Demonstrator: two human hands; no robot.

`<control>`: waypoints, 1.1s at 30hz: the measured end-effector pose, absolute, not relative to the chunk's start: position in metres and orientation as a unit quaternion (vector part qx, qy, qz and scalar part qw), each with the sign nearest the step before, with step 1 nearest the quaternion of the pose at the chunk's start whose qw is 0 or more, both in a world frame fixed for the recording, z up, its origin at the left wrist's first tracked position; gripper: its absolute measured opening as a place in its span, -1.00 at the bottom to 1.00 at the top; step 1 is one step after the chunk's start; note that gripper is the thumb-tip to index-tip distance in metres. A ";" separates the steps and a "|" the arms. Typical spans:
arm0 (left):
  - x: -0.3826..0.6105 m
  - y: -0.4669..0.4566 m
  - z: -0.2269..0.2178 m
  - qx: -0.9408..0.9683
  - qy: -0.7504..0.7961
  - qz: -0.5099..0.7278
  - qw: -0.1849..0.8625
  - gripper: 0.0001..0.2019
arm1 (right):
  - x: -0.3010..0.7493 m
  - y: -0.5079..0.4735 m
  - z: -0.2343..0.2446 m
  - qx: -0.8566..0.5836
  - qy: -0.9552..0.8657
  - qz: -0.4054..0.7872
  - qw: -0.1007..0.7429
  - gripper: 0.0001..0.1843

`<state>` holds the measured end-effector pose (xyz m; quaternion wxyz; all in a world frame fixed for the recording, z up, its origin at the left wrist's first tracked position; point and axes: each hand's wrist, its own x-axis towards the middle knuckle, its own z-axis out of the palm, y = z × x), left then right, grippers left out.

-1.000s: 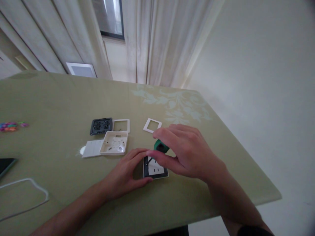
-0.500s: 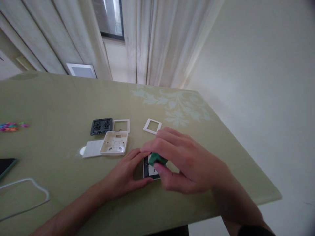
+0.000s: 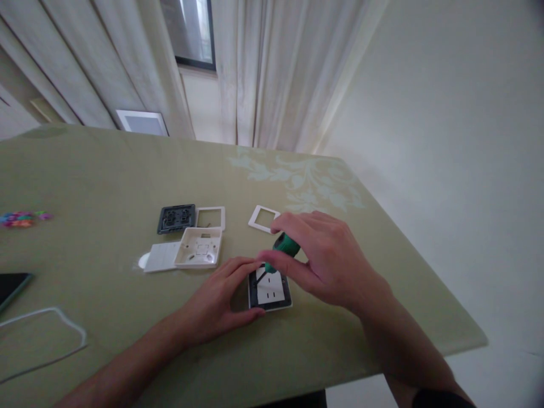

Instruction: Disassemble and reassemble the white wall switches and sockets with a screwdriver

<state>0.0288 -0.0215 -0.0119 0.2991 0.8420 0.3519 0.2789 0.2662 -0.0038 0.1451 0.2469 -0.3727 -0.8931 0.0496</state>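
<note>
A wall socket (image 3: 269, 288) with a white centre and dark surround lies face up near the table's front edge. My left hand (image 3: 219, 294) grips its left side, thumb at the near corner and fingers at the far one. In my right hand (image 3: 334, 260) is a screwdriver with a green handle (image 3: 286, 245), pinched between thumb and fingers. Its thin shaft slants down left, the tip at the socket's left side; whether it sits in a screw is too small to tell. Beyond my right hand lies a white frame (image 3: 256, 220), partly covered by the fingers.
Left of the socket are a white back box (image 3: 199, 255), a dark switch module (image 3: 176, 219), another white frame (image 3: 223, 219) and a white plate (image 3: 160, 258). Farther left lie small coloured pieces (image 3: 21, 220), a white cable (image 3: 63, 317) and a dark flat device (image 3: 12, 289).
My right hand has shifted its hold on the screwdriver, which now leans to the right, showing more handle and the shaft. More of the socket is uncovered. My left hand stays in place.
</note>
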 end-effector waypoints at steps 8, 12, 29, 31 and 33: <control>0.028 -0.021 -0.012 0.845 0.345 0.281 0.297 -0.29 | 0.268 -0.005 0.146 -0.317 -0.903 0.097 0.272 -0.69; 0.026 -0.021 -0.009 0.846 0.349 0.265 0.303 -0.31 | 0.267 -0.006 0.146 -0.273 -0.906 0.147 0.289 -0.72; 0.031 -0.020 0.003 0.764 0.335 0.379 0.400 -0.73 | 0.254 -0.005 0.138 -0.231 -0.901 0.201 0.308 -0.57; 0.035 -0.018 0.001 0.743 0.349 0.405 0.404 -0.72 | 0.252 -0.004 0.135 -0.238 -0.895 0.205 0.316 -0.60; 0.037 -0.016 -0.002 0.721 0.366 0.415 0.418 -0.74 | 0.251 -0.003 0.132 -0.244 -0.889 0.212 0.325 -0.60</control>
